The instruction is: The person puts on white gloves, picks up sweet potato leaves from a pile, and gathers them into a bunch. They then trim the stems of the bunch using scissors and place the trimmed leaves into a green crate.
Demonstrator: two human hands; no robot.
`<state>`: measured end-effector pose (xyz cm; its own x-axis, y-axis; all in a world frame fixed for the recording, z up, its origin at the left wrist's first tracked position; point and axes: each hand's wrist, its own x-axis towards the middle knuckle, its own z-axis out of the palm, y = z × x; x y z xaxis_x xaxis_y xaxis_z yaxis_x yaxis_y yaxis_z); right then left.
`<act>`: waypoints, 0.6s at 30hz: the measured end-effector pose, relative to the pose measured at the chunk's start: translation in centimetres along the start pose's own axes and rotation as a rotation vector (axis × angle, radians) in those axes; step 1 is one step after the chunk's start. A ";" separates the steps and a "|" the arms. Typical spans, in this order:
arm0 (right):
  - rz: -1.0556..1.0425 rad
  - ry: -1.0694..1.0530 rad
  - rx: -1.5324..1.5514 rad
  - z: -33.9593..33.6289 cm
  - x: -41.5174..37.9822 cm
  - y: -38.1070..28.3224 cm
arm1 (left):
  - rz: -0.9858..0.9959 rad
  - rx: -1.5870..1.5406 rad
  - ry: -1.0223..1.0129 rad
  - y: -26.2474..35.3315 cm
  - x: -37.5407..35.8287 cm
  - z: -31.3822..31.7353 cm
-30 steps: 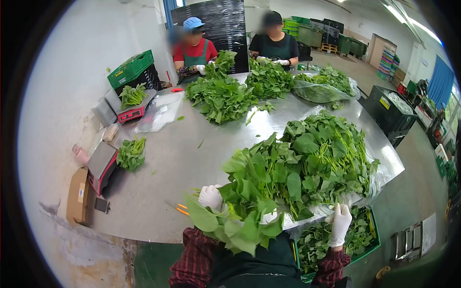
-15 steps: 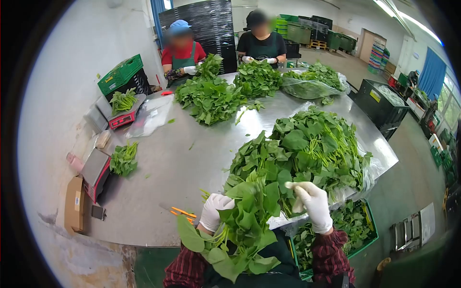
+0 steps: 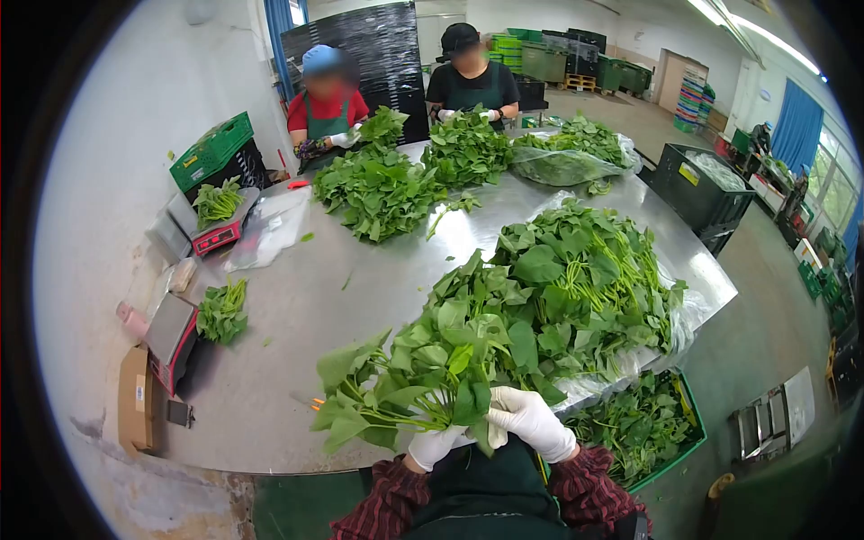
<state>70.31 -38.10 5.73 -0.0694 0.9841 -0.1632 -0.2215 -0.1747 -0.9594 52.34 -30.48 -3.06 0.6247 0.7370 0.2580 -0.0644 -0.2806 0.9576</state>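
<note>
A bunch of leafy green stems [image 3: 396, 391] is gripped low on its stalks by my left hand [image 3: 436, 446], in a white glove; leaves partly cover the fingers. My right hand [image 3: 533, 421], also gloved in white, is closed against the near side of that bunch, with thumb and fingers pinched at a leaf. Just beyond both hands lies a large heap of leafy greens [image 3: 585, 279] on the metal table [image 3: 360, 306]. The orange handles of a pair of scissors [image 3: 318, 404] peek out left of the bunch, mostly hidden.
Two red scales [image 3: 171, 355] [image 3: 219, 236] stand along the left edge, near small bunches of greens [image 3: 221, 310]. Across the table, two co-workers [image 3: 328, 112] [image 3: 472, 85] handle greens beside further piles [image 3: 378, 193]. A green crate [image 3: 693, 432] of leaves sits below the table at my right.
The bunch has swung from upright before me to lying leftward over the table edge. My right hand has come down and left to meet it; my left hand has shifted lower and right.
</note>
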 end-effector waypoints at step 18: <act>-0.431 0.947 -1.108 0.6 1.3 3.3 | -0.320 -0.481 0.027 3.0 1.3 3.0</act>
<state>68.94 -37.40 2.48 0.5341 0.6842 0.4966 0.7885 -0.1913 -0.5845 55.30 -32.22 -0.25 0.6517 0.7563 -0.0566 -0.2263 0.2652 0.9372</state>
